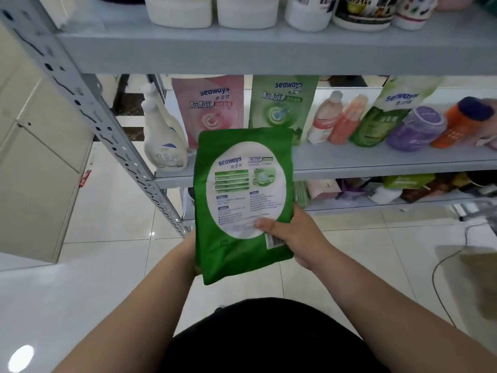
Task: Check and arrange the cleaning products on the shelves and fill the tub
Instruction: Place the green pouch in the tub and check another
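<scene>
Two hands on one green pouch (pixel 242 200), held upright in front of the middle shelf (pixel 376 160) and clear of it, back panel toward the camera.

Right hand (pixel 293 235) grips the lower right corner: thumb (pixel 265 224) pressed on the white oval print, fingers wrapped behind. Left hand (pixel 191 246) sits at the lower left edge, mostly hidden behind the pouch. Can't tell whether its fingers curl on it or just prop it.

My read of the step: inspect, then reshelve. The print is too blurred to read from here.

Doing it well:
- The thumb covers part of the text, right by the barcode. Shift the grip toward the bottom seam if that area needs checking.
- The pouch is soft and will probably slump. Keep support low and don't pinch the top alone.
- The likely slot is the bare strip in front of the matching shelved green pouch (pixel 282 106), which stands beside a pink pouch (pixel 208 109) at the back.
- Flip it so the front label faces out like those two.
- Go in straight: the spray bottle (pixel 161 135) is at the left end and the bottles (pixel 347 119) crowd the right. A sideways swing risks tipping one.
- Seat the base flat first, then lean it back.

No tub in view.
</scene>
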Action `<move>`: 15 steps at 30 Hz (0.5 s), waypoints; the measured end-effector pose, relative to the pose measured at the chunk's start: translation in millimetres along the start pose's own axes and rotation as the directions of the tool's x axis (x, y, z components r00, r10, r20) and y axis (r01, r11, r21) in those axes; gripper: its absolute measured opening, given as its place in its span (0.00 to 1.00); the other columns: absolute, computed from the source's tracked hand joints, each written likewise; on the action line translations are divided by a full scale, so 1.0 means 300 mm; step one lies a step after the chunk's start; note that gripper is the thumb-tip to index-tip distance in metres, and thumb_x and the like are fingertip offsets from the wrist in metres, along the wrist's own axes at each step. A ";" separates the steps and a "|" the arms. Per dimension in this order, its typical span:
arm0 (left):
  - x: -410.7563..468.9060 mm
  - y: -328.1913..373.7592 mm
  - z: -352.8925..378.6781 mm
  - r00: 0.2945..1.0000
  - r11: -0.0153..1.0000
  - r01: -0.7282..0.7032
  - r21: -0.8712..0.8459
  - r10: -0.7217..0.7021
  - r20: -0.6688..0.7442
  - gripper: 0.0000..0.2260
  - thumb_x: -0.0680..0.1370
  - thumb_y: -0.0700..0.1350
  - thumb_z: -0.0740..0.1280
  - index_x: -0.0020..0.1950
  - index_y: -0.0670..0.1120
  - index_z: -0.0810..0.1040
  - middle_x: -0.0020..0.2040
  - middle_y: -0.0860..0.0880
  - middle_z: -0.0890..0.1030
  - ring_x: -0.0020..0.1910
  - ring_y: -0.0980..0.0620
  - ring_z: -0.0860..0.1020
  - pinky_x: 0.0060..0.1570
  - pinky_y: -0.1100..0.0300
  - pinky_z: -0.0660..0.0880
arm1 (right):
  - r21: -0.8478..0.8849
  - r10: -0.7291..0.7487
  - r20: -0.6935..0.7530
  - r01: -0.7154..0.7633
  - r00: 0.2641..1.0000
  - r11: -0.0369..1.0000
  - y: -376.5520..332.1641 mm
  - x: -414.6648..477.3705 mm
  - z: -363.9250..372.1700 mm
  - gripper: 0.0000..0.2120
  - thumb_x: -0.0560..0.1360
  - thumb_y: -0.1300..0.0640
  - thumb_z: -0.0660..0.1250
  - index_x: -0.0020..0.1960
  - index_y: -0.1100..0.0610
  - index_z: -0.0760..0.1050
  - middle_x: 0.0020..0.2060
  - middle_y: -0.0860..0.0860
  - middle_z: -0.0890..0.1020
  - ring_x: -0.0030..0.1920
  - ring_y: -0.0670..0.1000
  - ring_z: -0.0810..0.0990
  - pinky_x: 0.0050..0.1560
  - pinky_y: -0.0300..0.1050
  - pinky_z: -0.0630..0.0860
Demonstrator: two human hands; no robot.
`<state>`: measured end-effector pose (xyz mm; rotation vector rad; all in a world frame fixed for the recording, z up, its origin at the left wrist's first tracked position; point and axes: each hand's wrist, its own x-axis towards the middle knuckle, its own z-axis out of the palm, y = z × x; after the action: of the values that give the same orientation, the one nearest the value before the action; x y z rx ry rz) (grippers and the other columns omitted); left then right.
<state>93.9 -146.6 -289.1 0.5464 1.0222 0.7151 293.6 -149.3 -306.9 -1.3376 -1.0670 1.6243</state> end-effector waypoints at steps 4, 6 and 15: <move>0.085 -0.012 -0.116 0.999 0.996 0.032 -0.079 -0.031 0.018 0.29 0.81 0.68 0.55 0.68 0.50 0.81 0.65 0.44 0.82 0.64 0.42 0.81 0.66 0.43 0.74 | 0.032 0.050 -0.165 -0.045 0.985 0.998 0.004 0.030 -0.011 0.30 0.64 0.40 0.82 0.63 0.46 0.79 0.55 0.43 0.87 0.58 0.48 0.85 0.68 0.56 0.77; 0.095 -0.018 -0.130 1.000 1.000 0.006 0.021 -0.006 0.006 0.32 0.77 0.72 0.58 0.72 0.53 0.76 0.67 0.48 0.81 0.66 0.46 0.79 0.70 0.42 0.72 | 0.095 0.093 -0.204 -0.075 0.975 0.993 0.011 0.033 -0.028 0.26 0.67 0.40 0.81 0.62 0.44 0.79 0.55 0.42 0.87 0.59 0.49 0.84 0.67 0.57 0.78; 0.144 -0.111 -0.060 0.965 0.942 -0.065 0.329 0.144 -0.221 0.13 0.75 0.60 0.72 0.58 0.61 0.80 0.57 0.56 0.85 0.58 0.50 0.83 0.61 0.49 0.79 | 0.141 0.213 -0.272 -0.181 0.938 0.973 0.057 0.030 -0.075 0.20 0.73 0.44 0.76 0.63 0.46 0.77 0.54 0.47 0.87 0.54 0.53 0.87 0.59 0.59 0.82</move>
<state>101.2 -134.5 -344.7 0.8143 1.3586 0.7268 313.4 -144.2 -328.3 -1.5857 -0.6757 1.5474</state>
